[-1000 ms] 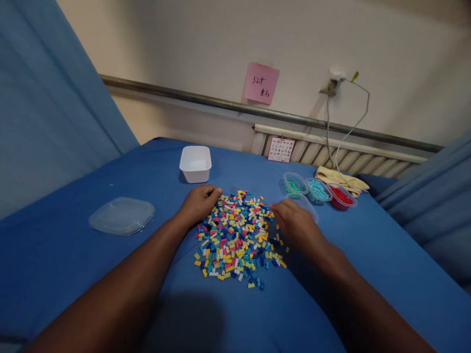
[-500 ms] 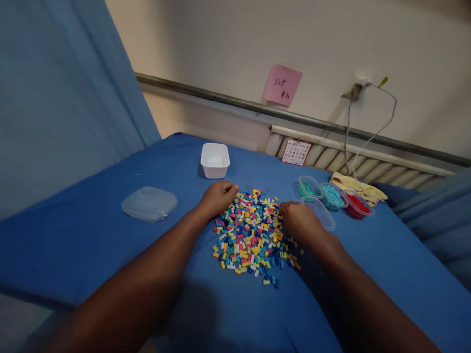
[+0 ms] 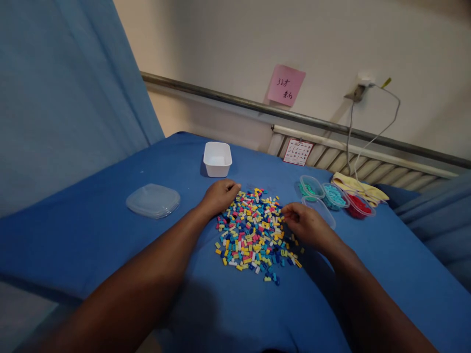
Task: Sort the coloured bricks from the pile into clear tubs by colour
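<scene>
A loose pile of small plastic toy bricks (image 3: 253, 233) in yellow, pink, white, teal and dark blue lies spread on the blue cloth. At the pile's upper left edge rests my left hand (image 3: 221, 195), its fingers curled in with the thumb side toward the bricks. What it holds, if anything, is hidden. My right hand (image 3: 303, 223) is at the pile's right edge, with fingers bent and tips drawn together close to the bricks. Anything between those fingertips is too small to make out. Behind the pile stands a white tub (image 3: 217, 161) with no bricks visible inside.
Clear lids (image 3: 152, 201) lie stacked at left. At right are clear boxes of green bricks (image 3: 311, 188), turquoise bricks (image 3: 334, 197) and red bricks (image 3: 358, 206), with another clear lid (image 3: 324, 214) in front. Behind them lie a yellow cloth (image 3: 355, 186) and a hanging cable (image 3: 379, 130).
My right hand has rolled slightly and shifted a little right, its fingers loosening from a tighter curl. My left hand stays at the pile's upper left. The view has shifted slightly.
</scene>
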`<state>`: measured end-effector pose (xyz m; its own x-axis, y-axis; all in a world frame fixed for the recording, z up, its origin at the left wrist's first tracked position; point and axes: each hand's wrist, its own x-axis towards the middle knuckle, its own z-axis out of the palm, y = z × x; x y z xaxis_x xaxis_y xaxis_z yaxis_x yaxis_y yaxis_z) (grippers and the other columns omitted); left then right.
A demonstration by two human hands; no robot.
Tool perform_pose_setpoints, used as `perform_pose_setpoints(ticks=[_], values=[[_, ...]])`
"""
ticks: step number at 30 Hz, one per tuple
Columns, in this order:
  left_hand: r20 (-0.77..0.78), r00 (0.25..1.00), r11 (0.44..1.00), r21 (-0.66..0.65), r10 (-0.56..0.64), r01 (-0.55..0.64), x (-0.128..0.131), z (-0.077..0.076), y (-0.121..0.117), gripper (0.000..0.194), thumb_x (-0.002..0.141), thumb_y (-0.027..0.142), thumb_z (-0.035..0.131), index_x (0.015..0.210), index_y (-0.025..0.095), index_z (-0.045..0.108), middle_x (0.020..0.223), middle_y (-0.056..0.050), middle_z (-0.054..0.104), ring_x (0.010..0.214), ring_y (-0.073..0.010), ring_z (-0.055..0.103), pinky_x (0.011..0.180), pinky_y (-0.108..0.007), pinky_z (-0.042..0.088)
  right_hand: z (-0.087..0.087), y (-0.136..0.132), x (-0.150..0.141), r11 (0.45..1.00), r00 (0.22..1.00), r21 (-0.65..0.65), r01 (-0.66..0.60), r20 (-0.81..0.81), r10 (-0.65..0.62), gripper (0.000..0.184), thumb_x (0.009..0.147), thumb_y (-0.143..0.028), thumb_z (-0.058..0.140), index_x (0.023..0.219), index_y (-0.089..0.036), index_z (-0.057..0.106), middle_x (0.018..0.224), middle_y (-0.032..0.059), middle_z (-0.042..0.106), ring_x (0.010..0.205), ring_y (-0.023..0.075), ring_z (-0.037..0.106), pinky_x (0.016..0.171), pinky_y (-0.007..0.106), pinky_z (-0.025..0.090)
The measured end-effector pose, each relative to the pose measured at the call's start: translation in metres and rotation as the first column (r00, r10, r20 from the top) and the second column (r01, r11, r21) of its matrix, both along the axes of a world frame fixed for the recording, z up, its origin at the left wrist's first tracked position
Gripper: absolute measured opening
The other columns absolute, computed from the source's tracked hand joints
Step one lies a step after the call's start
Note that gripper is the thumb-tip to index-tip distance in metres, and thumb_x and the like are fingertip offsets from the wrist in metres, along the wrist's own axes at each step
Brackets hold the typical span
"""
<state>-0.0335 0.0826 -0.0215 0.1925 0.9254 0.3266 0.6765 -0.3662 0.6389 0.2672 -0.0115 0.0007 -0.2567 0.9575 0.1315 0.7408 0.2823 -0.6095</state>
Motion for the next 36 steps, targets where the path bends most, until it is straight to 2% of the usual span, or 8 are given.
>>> perform_pose_setpoints(ticks=[3,5,11,15,20,28,33,36], values=[[0.003,1.000,1.000,0.003,0.003,-0.003,0.001,0.001,-0.001,0.046,0.097,0.049,0.051,0.062,0.020,0.056,0.063,0.000,0.057,0.062,-0.0160,0.050,0.059,-0.030,0.029,0.001,-0.008,0.008,0.990,0.943,-0.140,0.019,-0.326,-0.064,0.030,0.088,-0.040,0.069,0.109,-0.019,0.070,0.096,0.0075,0.075,0.086,0.0216,0.071,0.077,0.033,0.056],[0.006,1.000,1.000,0.009,0.004,-0.005,0.000,0.001,0.000,0.046,0.097,0.048,0.052,0.061,0.020,0.055,0.063,0.000,0.057,0.063,-0.0162,0.051,0.059,-0.030,0.030,0.005,-0.011,0.011,0.980,0.897,-0.199,0.008,-0.432,-0.095,0.034,0.084,-0.044,0.074,0.108,-0.019,0.070,0.096,0.0073,0.075,0.087,0.0214,0.072,0.079,0.034,0.057],[0.008,1.000,0.998,0.057,0.002,-0.002,0.001,0.006,-0.004,0.043,0.099,0.044,0.053,0.065,0.019,0.064,0.067,-0.001,0.063,0.067,-0.0170,0.056,0.064,-0.030,0.039,0.007,-0.015,0.006,0.973,0.867,-0.232,-0.003,-0.484,-0.113,0.038,0.079,-0.044,0.078,0.106,-0.019,0.069,0.086,0.0027,0.071,0.076,0.0168,0.067,0.069,0.030,0.055],[0.058,0.973,0.955,0.210,-0.224,0.208,0.020,0.029,-0.034,0.022,0.098,0.038,0.063,0.093,0.021,0.077,0.097,-0.004,0.076,0.093,-0.0187,0.067,0.088,-0.031,0.049,0.003,-0.021,-0.010,0.987,0.870,-0.161,-0.009,-0.488,-0.071,0.029,0.085,-0.039,0.073,0.106,-0.019,0.068,0.089,0.0027,0.071,0.077,0.0163,0.067,0.068,0.028,0.053],[0.181,0.856,0.875,0.083,-0.484,0.477,0.061,0.041,-0.079,0.015,0.094,0.028,0.070,0.106,0.023,0.078,0.099,-0.003,0.077,0.088,-0.0151,0.069,0.082,-0.029,0.052,0.010,-0.030,-0.020,0.997,0.891,-0.013,-0.078,-0.449,0.064,0.019,0.092,-0.029,0.068,0.109,-0.021,0.068,0.094,0.0023,0.071,0.083,0.0160,0.067,0.076,0.030,0.054],[0.436,0.793,0.833,-0.153,-0.426,0.532,0.075,0.030,-0.087,0.014,0.094,0.029,0.068,0.097,0.019,0.076,0.083,-0.002,0.073,0.072,-0.0124,0.063,0.066,-0.025,0.048,0.015,-0.033,-0.020,0.991,0.836,-0.065,-0.120,-0.544,0.065,0.018,0.091,-0.033,0.068,0.104,-0.021,0.065,0.090,0.0028,0.071,0.080,0.0160,0.066,0.072,0.030,0.054],[0.356,0.805,0.820,-0.154,-0.474,0.551,0.080,0.028,-0.094,0.016,0.096,0.029,0.065,0.105,0.023,0.077,0.088,-0.003,0.076,0.075,-0.0145,0.067,0.069,-0.029,0.054,0.025,-0.027,0.010,0.994,0.925,0.061,0.093,-0.375,-0.064,0.021,0.089,-0.036,0.068,0.104,-0.022,0.068,0.092,0.0054,0.073,0.082,0.0199,0.067,0.075,0.034,0.055],[0.240,0.813,0.839,0.005,-0.530,0.545,0.077,0.029,-0.089,0.019,0.099,0.027,0.063,0.111,0.027,0.077,0.109,-0.006,0.079,0.099,-0.0183,0.072,0.092,-0.037,0.058,0.025,-0.020,0.041,0.914,0.941,0.250,0.319,-0.200,-0.273,0.020,0.087,-0.030,0.065,0.105,-0.021,0.070,0.091,0.0063,0.073,0.080,0.0214,0.067,0.076,0.035,0.055]])
